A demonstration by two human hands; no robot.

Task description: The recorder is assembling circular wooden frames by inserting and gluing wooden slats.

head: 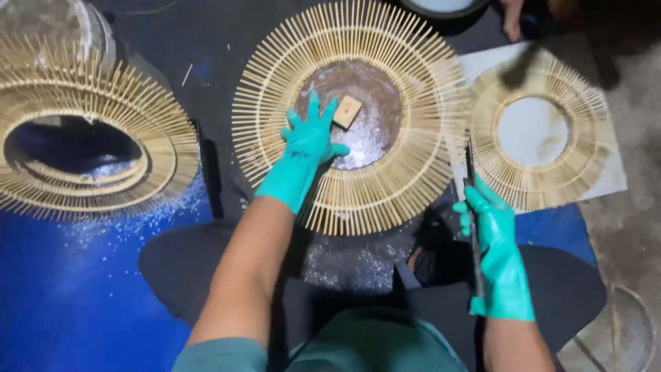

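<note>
Three round stick frames (pixel 351 117) lie on the floor, one a stack (pixel 82 138). Two gloved hands (pixel 310 134) show. One small wooden block (pixel 346 111).

stacked stick rings (pixel 89 145) — blue floor (pixel 62 289)

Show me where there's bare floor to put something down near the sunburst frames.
Free: the blue sheet below the stacked frames, left of the left hand. Some grey floor at far right. Crowded: the middle frame nearly touches the smaller frame, with the right hand and its thin tool between.
</note>
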